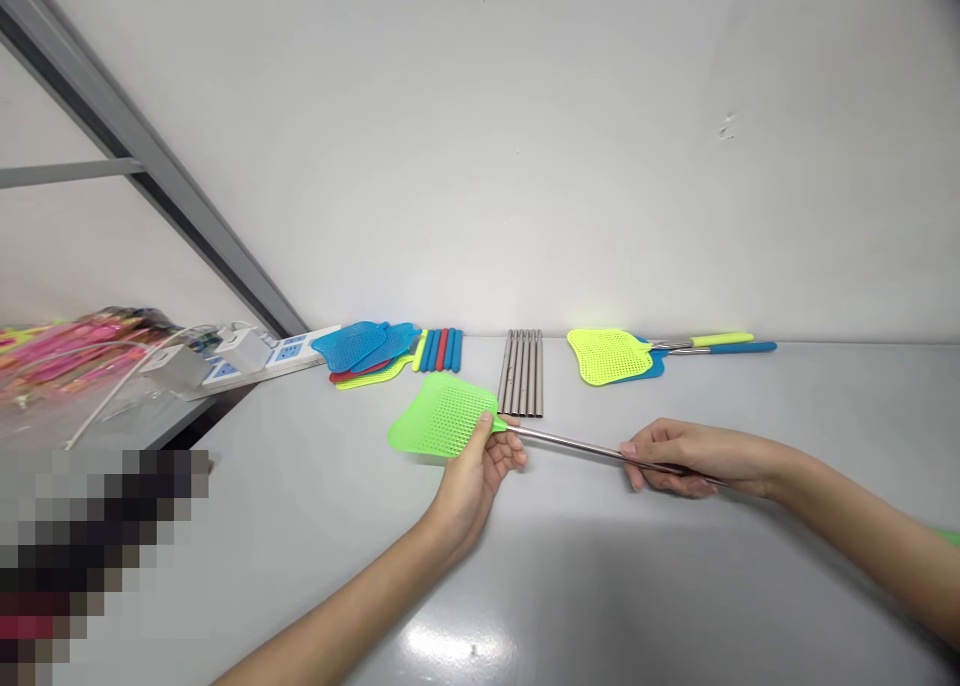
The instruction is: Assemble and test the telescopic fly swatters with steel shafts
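Observation:
A green fly swatter (444, 413) is held above the grey table between my two hands. My left hand (484, 466) grips its neck, thumb on the base of the perforated head and fingers underneath. My right hand (686, 456) is closed around the thin metal rod, which runs back beneath the wrist. A bit of green shows at the right edge beyond my forearm; whether it is the swatter's handle I cannot tell. Just behind the swatter lies a row of several metal tubes (520, 374).
Blue, red and yellow swatter heads (360, 349) are piled left of the tubes, beside several coloured handles (439, 350). Yellow and blue swatters (611, 356) lie by the wall at right. A power strip (274, 356) with chargers and plastic-wrapped pink items (82, 366) are at left.

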Available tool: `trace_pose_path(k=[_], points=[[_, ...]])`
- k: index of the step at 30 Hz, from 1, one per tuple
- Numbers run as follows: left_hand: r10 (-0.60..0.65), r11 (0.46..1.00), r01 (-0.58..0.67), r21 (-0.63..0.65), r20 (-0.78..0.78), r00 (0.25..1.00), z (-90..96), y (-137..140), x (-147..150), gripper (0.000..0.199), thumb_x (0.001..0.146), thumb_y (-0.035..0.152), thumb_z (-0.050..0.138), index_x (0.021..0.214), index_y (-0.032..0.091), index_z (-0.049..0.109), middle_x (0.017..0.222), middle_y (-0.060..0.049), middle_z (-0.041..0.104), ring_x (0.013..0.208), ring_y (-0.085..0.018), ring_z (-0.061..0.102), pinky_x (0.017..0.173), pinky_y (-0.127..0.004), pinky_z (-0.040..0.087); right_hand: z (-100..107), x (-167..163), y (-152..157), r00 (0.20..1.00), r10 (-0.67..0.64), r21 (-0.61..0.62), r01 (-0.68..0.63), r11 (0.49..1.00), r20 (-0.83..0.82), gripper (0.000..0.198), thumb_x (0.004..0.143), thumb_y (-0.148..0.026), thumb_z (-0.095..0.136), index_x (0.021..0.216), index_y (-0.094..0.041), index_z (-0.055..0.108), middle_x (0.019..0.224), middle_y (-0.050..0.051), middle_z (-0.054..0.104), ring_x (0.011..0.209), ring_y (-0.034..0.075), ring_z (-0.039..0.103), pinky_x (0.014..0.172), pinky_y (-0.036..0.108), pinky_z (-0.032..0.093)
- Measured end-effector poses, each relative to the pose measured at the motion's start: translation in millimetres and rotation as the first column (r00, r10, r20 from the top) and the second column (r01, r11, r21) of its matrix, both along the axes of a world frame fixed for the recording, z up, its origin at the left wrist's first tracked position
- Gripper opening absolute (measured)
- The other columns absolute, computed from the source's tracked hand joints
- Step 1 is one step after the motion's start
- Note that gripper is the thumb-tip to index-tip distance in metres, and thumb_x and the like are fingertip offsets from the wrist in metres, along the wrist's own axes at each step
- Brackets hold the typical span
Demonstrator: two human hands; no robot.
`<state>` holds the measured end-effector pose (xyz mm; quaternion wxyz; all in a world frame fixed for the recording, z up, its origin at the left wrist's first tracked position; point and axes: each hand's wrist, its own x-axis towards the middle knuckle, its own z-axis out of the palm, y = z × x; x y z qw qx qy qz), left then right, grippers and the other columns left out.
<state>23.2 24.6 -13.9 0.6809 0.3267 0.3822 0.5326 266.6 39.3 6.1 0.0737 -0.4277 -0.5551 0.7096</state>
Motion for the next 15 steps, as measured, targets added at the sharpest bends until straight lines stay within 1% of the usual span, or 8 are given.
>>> trace_pose_path(k=[7,11,15], points=[[0.051,0.998,-0.05,-0.032,0.054,0.997,0.3,1.9,-0.9,0.024,0.075,0.034,0.05,0.078,0.012,0.056,0.061,-0.001,0.05,0.056,-0.01,0.048,0.058,-0.023,0.041,1.2,1.5,1.5,1.0,0.012,0.057,-0.013,0.998,0.016,0.036,0.077,-0.046,0.043,0.08,-0.012,0.057,0.054,-0.004,0.041,0.036,0.002,0.023,0.037,0.019,0.018],[0.127,0.991,-0.123,-0.055,0.074,0.989,0.9,5.4,-3.7,0.02,0.074,0.031,0.051,0.075,0.012,0.055,0.062,-0.001,0.05,0.054,-0.009,0.046,0.055,-0.022,0.041,2.5,5.1,3.3,0.999,0.04,0.084,-0.043,0.996,0.037,0.031,0.075,-0.043,0.048,0.08,-0.013,0.057,0.058,-0.003,0.044,0.039,0.002,0.028,0.039,0.019,0.02],[0.192,0.981,-0.186,-0.062,0.111,0.975,-0.8,8.3,-6.9,0.019,0.075,0.029,0.048,0.071,0.012,0.055,0.061,-0.002,0.05,0.053,-0.009,0.045,0.053,-0.022,0.041,2.3,8.6,5.6,0.998,0.039,0.088,-0.043,0.995,0.045,0.03,0.073,-0.042,0.051,0.079,-0.013,0.056,0.06,-0.002,0.045,0.04,0.002,0.031,0.039,0.018,0.022]])
